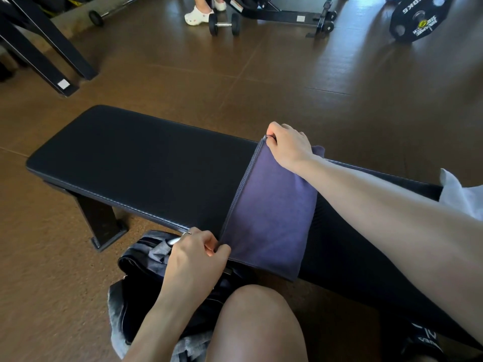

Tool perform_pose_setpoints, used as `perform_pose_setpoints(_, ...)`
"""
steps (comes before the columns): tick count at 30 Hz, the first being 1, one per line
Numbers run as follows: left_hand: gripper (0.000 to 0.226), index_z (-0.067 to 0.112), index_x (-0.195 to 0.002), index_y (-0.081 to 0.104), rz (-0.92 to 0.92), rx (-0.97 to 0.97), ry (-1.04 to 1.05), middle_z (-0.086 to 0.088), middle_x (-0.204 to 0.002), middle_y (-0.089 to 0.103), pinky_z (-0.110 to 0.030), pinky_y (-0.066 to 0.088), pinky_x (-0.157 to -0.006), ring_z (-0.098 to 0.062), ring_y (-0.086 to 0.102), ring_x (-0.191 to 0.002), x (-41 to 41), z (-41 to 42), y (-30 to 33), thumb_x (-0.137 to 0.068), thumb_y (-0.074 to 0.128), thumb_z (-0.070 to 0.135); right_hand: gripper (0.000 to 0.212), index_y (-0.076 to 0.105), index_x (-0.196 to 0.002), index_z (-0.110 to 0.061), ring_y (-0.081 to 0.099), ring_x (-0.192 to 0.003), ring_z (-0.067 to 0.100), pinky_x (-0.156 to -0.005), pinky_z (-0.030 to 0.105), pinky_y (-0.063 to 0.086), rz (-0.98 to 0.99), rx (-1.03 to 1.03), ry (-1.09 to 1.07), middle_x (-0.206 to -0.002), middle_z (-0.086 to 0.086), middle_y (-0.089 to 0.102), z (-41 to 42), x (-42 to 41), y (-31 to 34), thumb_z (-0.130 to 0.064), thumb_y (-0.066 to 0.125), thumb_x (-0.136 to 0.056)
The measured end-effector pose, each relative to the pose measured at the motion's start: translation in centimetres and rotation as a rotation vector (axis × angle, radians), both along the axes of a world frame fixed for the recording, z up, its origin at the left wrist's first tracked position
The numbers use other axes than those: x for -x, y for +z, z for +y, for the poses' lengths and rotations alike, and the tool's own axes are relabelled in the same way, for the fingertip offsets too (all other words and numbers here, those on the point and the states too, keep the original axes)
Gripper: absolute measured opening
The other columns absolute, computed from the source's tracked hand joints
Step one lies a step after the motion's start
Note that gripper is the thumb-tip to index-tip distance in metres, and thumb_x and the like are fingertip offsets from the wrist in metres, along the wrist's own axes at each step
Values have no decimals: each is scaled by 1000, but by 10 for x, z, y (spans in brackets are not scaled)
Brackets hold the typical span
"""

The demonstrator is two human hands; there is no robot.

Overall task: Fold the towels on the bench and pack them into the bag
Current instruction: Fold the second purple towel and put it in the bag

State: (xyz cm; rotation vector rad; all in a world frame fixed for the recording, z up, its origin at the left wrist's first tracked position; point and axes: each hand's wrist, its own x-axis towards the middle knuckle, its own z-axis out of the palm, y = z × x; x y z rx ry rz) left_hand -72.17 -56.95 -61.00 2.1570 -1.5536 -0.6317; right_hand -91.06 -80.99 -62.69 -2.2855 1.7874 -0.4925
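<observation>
On the bench (130, 163): purple towel (271, 212), folded flat.
Left hand (198, 259): pinching towel's near corner, above the bag (146, 283).
Right hand (287, 145): pinching far corner.

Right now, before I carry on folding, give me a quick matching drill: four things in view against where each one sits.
Things:
1. purple towel
2. bag
3. dumbbell
4. 10 kg weight plate

Places:
A. far floor, beside white clogs
B. floor below the bench's near edge, under the left hand
C. across the bench, pinched at two corners by both hands
D. far right floor

Pairs: 1-C, 2-B, 3-A, 4-D
</observation>
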Motion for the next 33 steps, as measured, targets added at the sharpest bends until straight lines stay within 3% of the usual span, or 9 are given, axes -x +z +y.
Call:
perform_pose_setpoints(5, 29, 18, -59, 49, 26, 22, 11, 1, -72, 52, -21, 34, -57, -14, 52, -68, 0, 2, 2, -82, 67, 20, 11, 48, -109, -19, 47, -84, 21, -96, 39, 38, 9, 18, -2, -110, 6, 61, 3, -2, 4, -21, 38, -107)
perform_pose_setpoints(10, 24, 16, -61, 55, 41, 42, 31, 1, -73, 56, -17, 39, -61, -12, 56, -71, -3, 2, 6, -82, 66, 20, 16, 46, -118, -14, 45, -72, 22, -83, 34, 35, 35, 100, -2, -106, 7, 61, 9, -3, 4, -20, 35, -108)
perform_pose_setpoints(14, 27, 11, -61, 53, 77, 27, 62, -1, -67, 51, -20, 35, -58, -15, 50, -65, -5, 1, 2, -82, 67, 16, 19, 44, -125, -14, 45, -75, 20, -79, 31, 33, 97, 71, 12, -111, 9, 61, 10, -4, 6, -19, 40, -107)
perform_pose_setpoints(18, 21, 7, -63, 59, 208, 3, 103, -8, -65, 59, -28, 42, -60, -19, 54, -63, -9, 5, -1, -82, 66, 13, 22, 44, -128, -15, 45, -78, 19, -90, 38, 43, 110, 49, 24, -116, 9, 60, 11, -5, 8, -21, 40, -107)
perform_pose_setpoints(23, 23, 13, -61, 58, 244, 66, 53, 4, -66, 58, -18, 40, -57, -12, 54, -62, -10, 10, 2, -80, 69, 10, 26, 50, -128, -11, 58, -110, 30, -98, 38, 45, 153, 207, 46, -127, 14, 58, 11, -9, 9, -17, 50, -102)
perform_pose_setpoints(26, 23, 14, -61, 57, 243, 93, 39, 8, -69, 56, -16, 39, -58, -10, 54, -62, -11, 11, 5, -81, 68, 10, 28, 45, -130, -7, 65, -91, 25, -75, 31, 51, 53, 120, 27, -118, 12, 60, 13, -12, 12, -13, 49, -103)
perform_pose_setpoints(29, 23, 13, -61, 58, 260, 71, 65, 9, -68, 55, -16, 38, -58, -9, 51, -62, -13, 9, 2, -82, 67, 9, 24, 40, -129, -8, 46, -63, 10, -55, 23, 32, 78, 54, 13, -102, 7, 57, 12, -11, 13, -12, 43, -106)
perform_pose_setpoints(31, 21, 10, -63, 58, 278, 52, 77, 5, -69, 55, -18, 38, -57, -11, 50, -63, -14, 8, -1, -82, 67, 9, 22, 40, -127, -9, 37, -58, 6, -53, 25, 27, 88, 49, 6, -94, 5, 53, 12, -11, 14, -13, 42, -106)
perform_pose_setpoints(33, 21, 8, -63, 58, 294, 48, 82, 2, -72, 56, -19, 38, -57, -11, 49, -63, -16, 9, -3, -83, 66, 8, 23, 39, -128, -10, 36, -56, 6, -58, 28, 31, 121, 52, 0, -90, 4, 53, 10, -13, 13, -14, 43, -106)
